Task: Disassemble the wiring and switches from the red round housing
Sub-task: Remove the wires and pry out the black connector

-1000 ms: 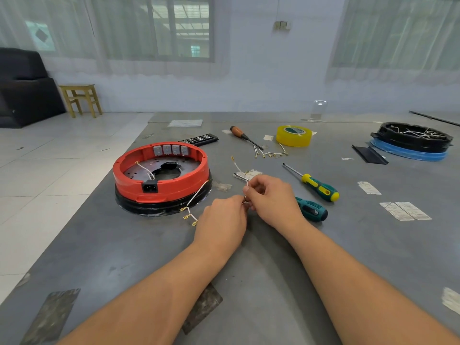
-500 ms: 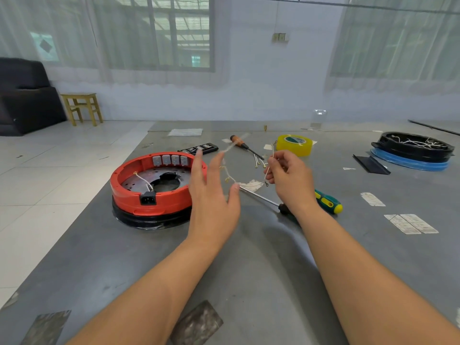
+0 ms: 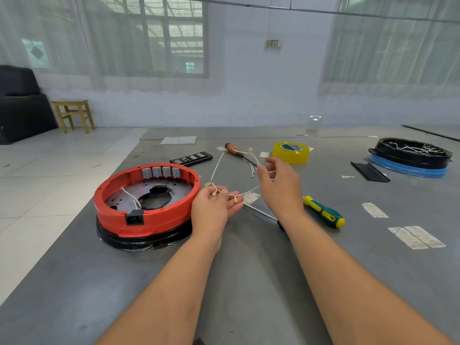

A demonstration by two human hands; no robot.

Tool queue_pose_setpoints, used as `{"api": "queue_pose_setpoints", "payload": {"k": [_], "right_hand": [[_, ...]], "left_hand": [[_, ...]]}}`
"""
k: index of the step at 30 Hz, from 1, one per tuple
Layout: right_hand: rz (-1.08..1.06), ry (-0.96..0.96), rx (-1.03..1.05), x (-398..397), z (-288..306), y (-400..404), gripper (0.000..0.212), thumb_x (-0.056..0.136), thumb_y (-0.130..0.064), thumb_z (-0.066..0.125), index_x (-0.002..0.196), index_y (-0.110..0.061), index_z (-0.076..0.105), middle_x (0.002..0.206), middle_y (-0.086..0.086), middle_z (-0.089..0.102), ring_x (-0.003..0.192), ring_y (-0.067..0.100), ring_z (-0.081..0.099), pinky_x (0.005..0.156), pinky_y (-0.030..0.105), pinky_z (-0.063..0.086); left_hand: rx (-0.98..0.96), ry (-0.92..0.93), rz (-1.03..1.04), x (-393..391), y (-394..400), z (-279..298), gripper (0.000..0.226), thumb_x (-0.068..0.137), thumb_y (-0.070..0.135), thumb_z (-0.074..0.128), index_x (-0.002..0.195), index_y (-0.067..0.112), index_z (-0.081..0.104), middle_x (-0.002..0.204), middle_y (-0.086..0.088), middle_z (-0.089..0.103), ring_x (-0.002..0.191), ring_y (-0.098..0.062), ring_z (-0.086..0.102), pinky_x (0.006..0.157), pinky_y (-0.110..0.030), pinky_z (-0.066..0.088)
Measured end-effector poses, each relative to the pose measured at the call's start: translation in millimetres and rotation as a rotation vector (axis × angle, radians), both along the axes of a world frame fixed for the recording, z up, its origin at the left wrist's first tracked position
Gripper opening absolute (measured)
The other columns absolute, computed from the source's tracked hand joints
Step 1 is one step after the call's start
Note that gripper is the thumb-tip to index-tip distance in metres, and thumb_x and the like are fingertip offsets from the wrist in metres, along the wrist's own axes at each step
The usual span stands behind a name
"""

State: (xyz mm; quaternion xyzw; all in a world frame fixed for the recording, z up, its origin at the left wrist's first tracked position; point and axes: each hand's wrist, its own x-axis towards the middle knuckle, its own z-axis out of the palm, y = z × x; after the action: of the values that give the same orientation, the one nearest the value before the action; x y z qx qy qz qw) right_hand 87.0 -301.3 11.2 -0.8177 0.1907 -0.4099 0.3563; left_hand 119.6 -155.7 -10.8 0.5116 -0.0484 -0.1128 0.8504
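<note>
Stretching white wires point(image 3: 216, 168) between hands, housing point(image 3: 146, 195) left

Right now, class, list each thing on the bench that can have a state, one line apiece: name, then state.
Red round plastic housing: open-topped, on a black base.
Four grey switches: mounted inside the housing's far wall.
Short white wire: attached inside the housing.
Loose white wire harness with brass terminals: out of the housing, held up.
Left hand: pinches the harness.
Right hand: pinches the harness's other end.
Green-and-yellow-handled screwdriver: lying flat.
</note>
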Motion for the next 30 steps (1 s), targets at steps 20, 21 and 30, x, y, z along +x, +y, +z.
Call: {"api": "queue_pose_setpoints", "payload": {"k": [20, 21, 30], "right_hand": [[0.255, -0.091, 0.731, -0.7, -14.0, 31.3, 0.011, 0.095, -0.018, 0.071, 0.089, -0.010, 0.074, 0.071, 0.002, 0.075, 0.063, 0.009, 0.067, 0.062, 0.021, 0.054], [0.246, -0.063, 0.694, -1.8, -13.8, 30.7, 0.011, 0.095, -0.019, 0.071, 0.088, -0.011, 0.075, 0.070, 0.001, 0.074, 0.061, 0.007, 0.066, 0.060, 0.020, 0.053], [0.240, 0.022, 0.747, -0.9, -1.0, 20.4, 0.021, 0.098, -0.025, 0.067, 0.082, -0.012, 0.073, 0.061, 0.000, 0.066, 0.060, 0.015, 0.058, 0.056, 0.026, 0.050]], "left_hand": [[-0.190, 0.159, -0.071, -8.9, -4.7, -0.7, 0.003, 0.103, 0.006, 0.064, 0.102, 0.006, 0.067, 0.084, -0.008, 0.073, 0.075, -0.013, 0.071, 0.066, -0.023, 0.062], [-0.187, 0.143, -0.062, -8.7, -6.1, -0.4, 0.005, 0.104, 0.005, 0.063, 0.101, 0.005, 0.067, 0.081, -0.007, 0.073, 0.070, -0.011, 0.070, 0.066, -0.021, 0.062], [-0.216, 0.112, -0.151, -11.3, -9.2, 1.0, 0.010, 0.105, 0.005, 0.060, 0.101, 0.000, 0.068, 0.074, -0.007, 0.075, 0.062, -0.011, 0.071, 0.066, -0.022, 0.063]]}}
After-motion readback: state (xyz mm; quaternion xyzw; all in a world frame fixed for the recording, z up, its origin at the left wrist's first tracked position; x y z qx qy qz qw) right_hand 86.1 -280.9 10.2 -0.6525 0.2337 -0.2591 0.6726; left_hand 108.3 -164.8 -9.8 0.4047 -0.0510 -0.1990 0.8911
